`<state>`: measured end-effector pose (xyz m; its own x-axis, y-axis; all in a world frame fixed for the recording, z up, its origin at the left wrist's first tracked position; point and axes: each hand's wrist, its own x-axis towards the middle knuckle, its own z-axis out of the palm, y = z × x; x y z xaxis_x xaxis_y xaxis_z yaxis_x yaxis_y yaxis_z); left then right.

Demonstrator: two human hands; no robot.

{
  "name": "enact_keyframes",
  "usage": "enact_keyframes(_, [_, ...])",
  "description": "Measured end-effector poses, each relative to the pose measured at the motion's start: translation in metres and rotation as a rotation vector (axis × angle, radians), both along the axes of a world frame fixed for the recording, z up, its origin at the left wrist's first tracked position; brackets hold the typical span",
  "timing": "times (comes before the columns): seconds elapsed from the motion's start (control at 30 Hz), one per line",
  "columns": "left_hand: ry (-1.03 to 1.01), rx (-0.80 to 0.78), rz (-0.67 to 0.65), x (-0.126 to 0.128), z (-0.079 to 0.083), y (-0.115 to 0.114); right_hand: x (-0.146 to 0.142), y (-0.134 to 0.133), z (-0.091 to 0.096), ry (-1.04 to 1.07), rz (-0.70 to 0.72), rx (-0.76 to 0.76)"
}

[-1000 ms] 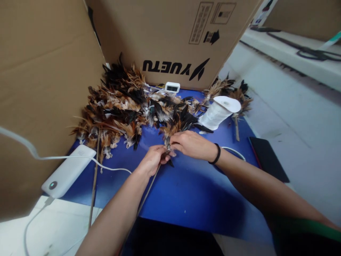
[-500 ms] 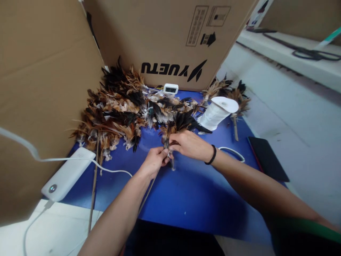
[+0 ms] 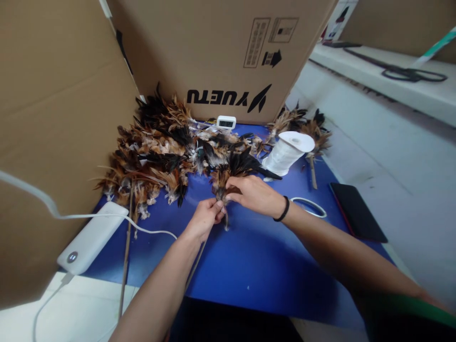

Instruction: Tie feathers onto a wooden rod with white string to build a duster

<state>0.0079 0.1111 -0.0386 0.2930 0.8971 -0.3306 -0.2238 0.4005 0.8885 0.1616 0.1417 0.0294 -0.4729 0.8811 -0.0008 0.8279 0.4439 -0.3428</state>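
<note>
Pinched feathers (image 3: pixel 219 183) at base with left hand (image 3: pixel 205 216) | touched same with right hand (image 3: pixel 251 195), could not tell if pinching | held inward of counter's (image 3: pixel 249 273) near edge | judged light, soft, easily creased; best taken at base, against stiffer stick (image 3: pixel 195 267)

two hands (image 3: pixel 204 217), one wristband (image 3: pixel 281 209), one spool (image 3: pixel 288 154), one power bank (image 3: pixel 93 237), one display (image 3: pixel 226 123)

The blue tabletop (image 3: pixel 263 266) bears heaped feathers (image 3: pixel 156 145), a white spool (image 3: pixel 287 156), a power bank (image 3: pixel 90 240) and, apparently, a phone (image 3: pixel 357 212)
</note>
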Motion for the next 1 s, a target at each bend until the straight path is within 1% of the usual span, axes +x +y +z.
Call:
enact_keyframes(0.03, [-0.002,0.001,0.004,0.000,0.000,0.000,0.001,-0.004,0.001,0.006,-0.018,0.075])
enact_keyframes(0.13, [-0.018,0.011,0.011,-0.001,0.000,0.001,0.001,-0.023,-0.001,0.020,-0.114,0.366])
enact_keyframes(0.17, [-0.021,0.013,0.012,-0.001,-0.001,0.001,0.000,-0.030,-0.004,0.028,-0.139,0.417])
enact_keyframes(0.2, [-0.019,0.012,0.019,-0.001,-0.001,0.001,-0.002,-0.037,-0.007,0.043,-0.149,0.414])
enact_keyframes(0.23, [-0.010,0.007,0.027,-0.001,-0.002,0.001,-0.004,-0.043,-0.012,0.065,-0.143,0.359])
enact_keyframes(0.27, [0.003,0.002,0.039,-0.001,-0.002,0.000,-0.006,-0.048,-0.018,0.092,-0.135,0.271])
enact_keyframes(0.37, [0.039,0.007,0.068,-0.001,-0.003,0.001,-0.012,-0.051,-0.033,0.217,-0.135,0.002])
enact_keyframes(0.43, [0.043,0.023,0.066,-0.002,-0.002,0.002,-0.013,-0.047,-0.040,0.314,-0.136,-0.096])
enact_keyframes(0.5, [0.043,0.029,0.057,-0.002,-0.002,0.002,-0.012,-0.044,-0.042,0.375,-0.127,-0.147])
enact_keyframes(0.57, [0.043,0.033,0.055,-0.003,-0.001,0.002,-0.009,-0.043,-0.041,0.375,-0.143,-0.157])
enact_keyframes(0.63, [0.034,0.043,0.053,-0.004,0.001,0.002,-0.002,-0.044,-0.037,0.314,-0.159,-0.130])
enact_keyframes(0.77, [-0.027,0.045,0.037,-0.008,0.007,0.002,0.020,-0.047,-0.029,0.055,-0.083,0.009])
enact_keyframes(0.83, [-0.066,0.036,0.020,-0.009,0.010,0.002,0.028,-0.046,-0.028,0.018,-0.079,0.085])
enact_keyframes(0.87, [-0.086,0.032,0.010,-0.010,0.012,0.002,0.029,-0.045,-0.028,0.065,-0.104,0.089])
enact_keyframes(0.9, [-0.104,0.027,-0.001,-0.010,0.012,0.002,0.029,-0.043,-0.030,0.159,-0.140,0.048])
enact_keyframes(0.93, [-0.121,0.020,-0.015,-0.010,0.013,0.002,0.026,-0.041,-0.033,0.292,-0.170,-0.042])
enact_keyframes(1.0, [-0.151,0.006,-0.045,-0.011,0.013,0.002,0.018,-0.035,-0.039,0.617,-0.198,-0.333])
